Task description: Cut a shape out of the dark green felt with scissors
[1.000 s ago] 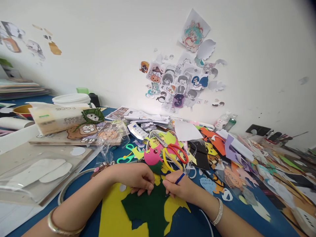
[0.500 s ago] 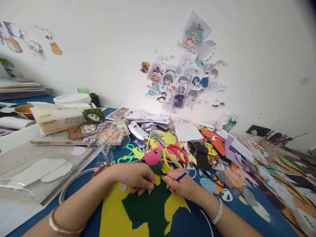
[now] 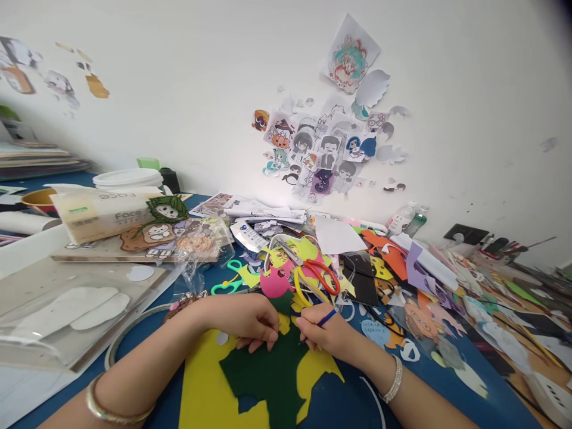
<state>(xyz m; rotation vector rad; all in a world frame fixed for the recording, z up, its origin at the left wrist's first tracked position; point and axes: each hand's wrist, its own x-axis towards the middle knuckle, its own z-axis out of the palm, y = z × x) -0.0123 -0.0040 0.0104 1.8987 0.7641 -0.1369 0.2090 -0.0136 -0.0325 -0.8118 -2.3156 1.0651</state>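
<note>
Apparently writing, right hand gripping blue pen, green felt beneath

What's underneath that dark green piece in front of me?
Yellow sheet shows on both sides of the green piece, and blue tabletop at its lower left notch. Whatever its middle covers can't be seen.

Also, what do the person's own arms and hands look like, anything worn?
Left hand: no glove or sleeve in view; smooth, shiny gold-toned bangle round the forearm. Right hand: also no glove or sleeve in view; broad silvery bracelet, sparkly in texture, near the wrist. No cables or markings show on either.
</note>
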